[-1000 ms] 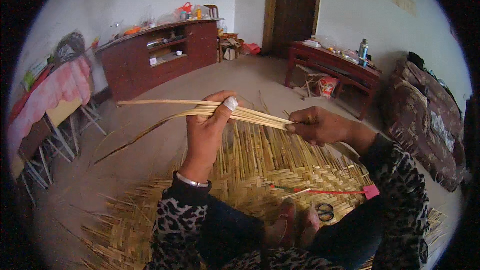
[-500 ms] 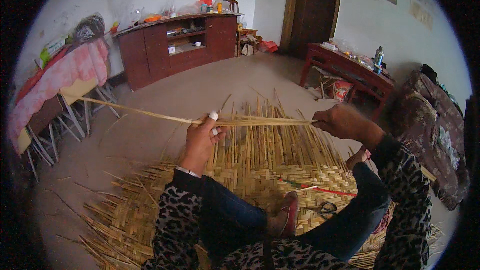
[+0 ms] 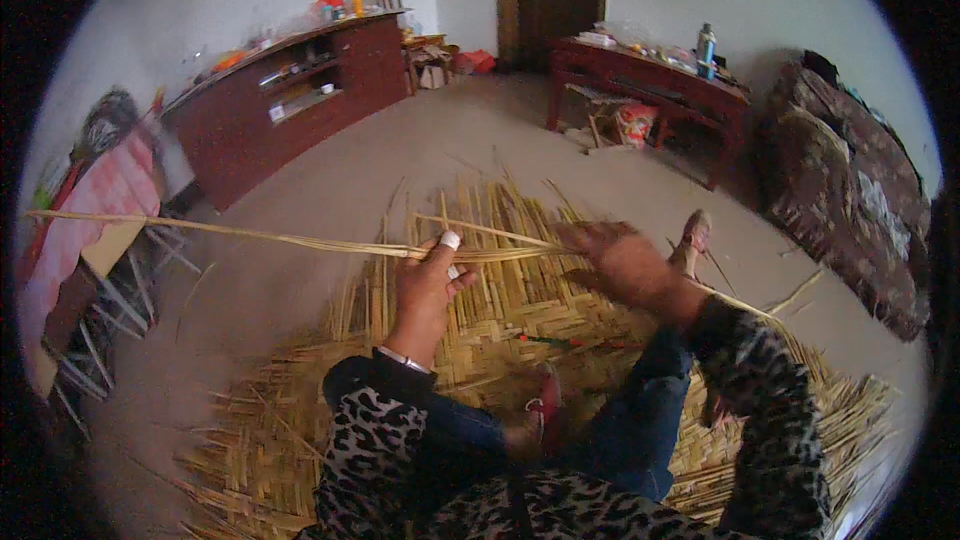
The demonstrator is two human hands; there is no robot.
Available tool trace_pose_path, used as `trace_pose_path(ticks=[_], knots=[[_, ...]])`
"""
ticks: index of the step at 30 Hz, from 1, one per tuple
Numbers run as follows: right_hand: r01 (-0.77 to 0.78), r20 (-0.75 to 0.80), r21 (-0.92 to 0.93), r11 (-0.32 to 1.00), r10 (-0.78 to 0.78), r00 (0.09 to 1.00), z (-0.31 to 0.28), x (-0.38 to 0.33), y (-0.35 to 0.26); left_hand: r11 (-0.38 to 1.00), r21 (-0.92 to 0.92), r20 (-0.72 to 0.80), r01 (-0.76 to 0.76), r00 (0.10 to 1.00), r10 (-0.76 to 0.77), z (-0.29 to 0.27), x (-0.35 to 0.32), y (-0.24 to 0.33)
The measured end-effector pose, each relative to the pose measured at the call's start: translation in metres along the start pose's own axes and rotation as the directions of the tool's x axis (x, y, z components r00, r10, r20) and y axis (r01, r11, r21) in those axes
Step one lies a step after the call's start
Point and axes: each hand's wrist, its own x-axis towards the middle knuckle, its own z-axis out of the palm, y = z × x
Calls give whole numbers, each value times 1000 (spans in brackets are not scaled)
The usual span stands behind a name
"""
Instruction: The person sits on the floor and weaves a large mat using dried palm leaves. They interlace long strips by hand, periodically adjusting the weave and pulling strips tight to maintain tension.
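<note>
1. Our left hand is clamped on a bundle of pale strips.
2. Our right hand blurs at the bundle's right end; we cannot tell whether it grips.
3. We have the bundle stretched sideways before us, one long end reaching left.
4. Below us spreads a woven mat.
5. Beyond, we see a cabinet and table.

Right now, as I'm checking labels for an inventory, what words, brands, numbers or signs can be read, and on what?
None can be read.
Red-and-white bag under the table: too blurred.
Flask on it: too small.
Orange bottle on the cabinet: too small.
Weaving strips in the left hand: no lettering visible.
</note>
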Motion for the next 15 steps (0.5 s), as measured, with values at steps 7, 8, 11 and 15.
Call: trace_pose_path(ticks=[7, 8, 11, 15], knots=[[77, -393, 144, 987, -14, 919, 54, 19, -55, 991, 119, -24, 66, 998, -64, 50, -8, -29], [79, -393, 170, 982, -6, 919, 60, 21, -56, 984, 164, -23, 72, 997, -69, 47, -9, -28], [69, -349, 381, 922, 75, 934, 74, 17, -51, 956, 285, 6, 71, 997, -76, 36, -16, -30], [-54, -3, 877, 478, 117, 993, 85, 16, -50, 907, 408, 130, -103, 990, 54, 17, -18, -30]])
